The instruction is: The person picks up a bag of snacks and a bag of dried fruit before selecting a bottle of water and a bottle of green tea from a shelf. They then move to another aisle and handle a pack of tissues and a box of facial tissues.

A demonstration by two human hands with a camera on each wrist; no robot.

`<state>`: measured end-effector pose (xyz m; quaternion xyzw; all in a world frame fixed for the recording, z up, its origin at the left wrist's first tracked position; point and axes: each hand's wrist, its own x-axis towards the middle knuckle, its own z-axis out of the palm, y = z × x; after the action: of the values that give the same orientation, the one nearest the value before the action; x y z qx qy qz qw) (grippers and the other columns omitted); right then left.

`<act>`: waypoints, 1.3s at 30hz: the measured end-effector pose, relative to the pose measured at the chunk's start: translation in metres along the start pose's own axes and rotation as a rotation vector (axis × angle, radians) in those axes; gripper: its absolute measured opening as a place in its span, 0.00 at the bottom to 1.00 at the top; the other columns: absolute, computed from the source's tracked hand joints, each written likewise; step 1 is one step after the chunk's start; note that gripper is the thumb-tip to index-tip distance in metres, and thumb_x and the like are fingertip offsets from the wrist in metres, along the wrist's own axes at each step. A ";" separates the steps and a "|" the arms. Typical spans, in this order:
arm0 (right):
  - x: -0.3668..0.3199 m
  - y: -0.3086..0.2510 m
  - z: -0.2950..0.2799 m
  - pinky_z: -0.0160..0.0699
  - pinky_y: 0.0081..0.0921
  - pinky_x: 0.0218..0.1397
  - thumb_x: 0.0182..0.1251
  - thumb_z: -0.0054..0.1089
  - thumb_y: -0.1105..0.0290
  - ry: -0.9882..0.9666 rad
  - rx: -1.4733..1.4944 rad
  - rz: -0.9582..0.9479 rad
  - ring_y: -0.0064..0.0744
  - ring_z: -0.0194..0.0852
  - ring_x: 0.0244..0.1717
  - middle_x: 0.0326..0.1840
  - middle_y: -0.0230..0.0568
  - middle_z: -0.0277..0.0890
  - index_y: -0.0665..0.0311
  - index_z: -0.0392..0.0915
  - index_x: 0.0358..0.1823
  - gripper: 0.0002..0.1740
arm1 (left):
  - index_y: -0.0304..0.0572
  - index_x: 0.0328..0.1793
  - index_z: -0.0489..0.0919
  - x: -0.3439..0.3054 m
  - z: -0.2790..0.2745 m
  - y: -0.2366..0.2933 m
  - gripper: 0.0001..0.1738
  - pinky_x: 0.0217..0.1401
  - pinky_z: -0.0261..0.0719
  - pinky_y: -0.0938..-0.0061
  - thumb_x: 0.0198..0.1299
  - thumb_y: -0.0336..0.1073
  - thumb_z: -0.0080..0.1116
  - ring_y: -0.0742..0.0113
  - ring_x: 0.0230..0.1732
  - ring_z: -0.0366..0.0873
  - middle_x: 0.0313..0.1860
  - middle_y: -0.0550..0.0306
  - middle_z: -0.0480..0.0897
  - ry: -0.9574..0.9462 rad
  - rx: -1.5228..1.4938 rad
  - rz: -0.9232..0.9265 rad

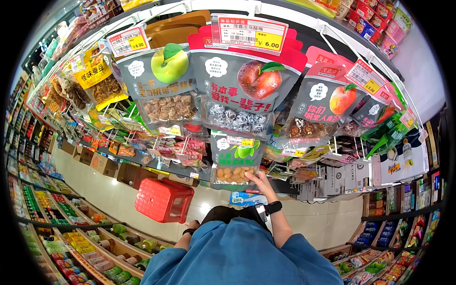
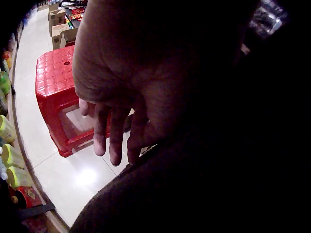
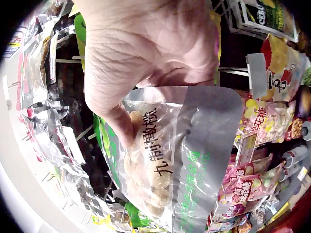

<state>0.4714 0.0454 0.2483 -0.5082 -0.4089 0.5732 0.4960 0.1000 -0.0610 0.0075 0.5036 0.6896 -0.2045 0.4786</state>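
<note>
My right hand (image 1: 260, 184) grips the lower right edge of a grey snack bag (image 1: 236, 161) at the front of a hanging rack. Green fruit is printed on the bag, and tan oval pieces fill its clear window. In the right wrist view the thumb of the right hand (image 3: 146, 53) lies across the bag's clear window (image 3: 155, 165), while the other fingers are hidden behind it. Down beside the body, my left hand (image 2: 131, 82) hangs with loose fingers and holds nothing. A red plastic stool (image 2: 56, 77) stands beyond it on the floor.
Larger grey fruit bags (image 1: 237, 95) hang just above, under price tags (image 1: 249, 35). Pink candy bags (image 3: 245, 189) hang beside the held bag. Cardboard boxes (image 1: 103, 164) sit beneath the rack, and bottle shelves (image 1: 114, 249) run behind the person.
</note>
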 end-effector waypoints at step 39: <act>-0.005 0.009 -0.039 0.78 0.25 0.47 0.58 0.64 0.70 0.347 -0.702 -0.058 0.32 0.80 0.44 0.42 0.46 0.80 0.75 0.73 0.47 0.19 | 0.51 0.49 0.82 0.025 0.019 -0.017 0.21 0.70 0.32 0.32 0.53 0.50 0.56 0.52 0.63 0.70 0.56 0.51 0.78 0.010 -0.040 0.025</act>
<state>0.5085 0.0377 0.2345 -0.7247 -0.5042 0.2896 0.3698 0.0922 -0.0700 -0.0262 0.5037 0.6896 -0.1821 0.4875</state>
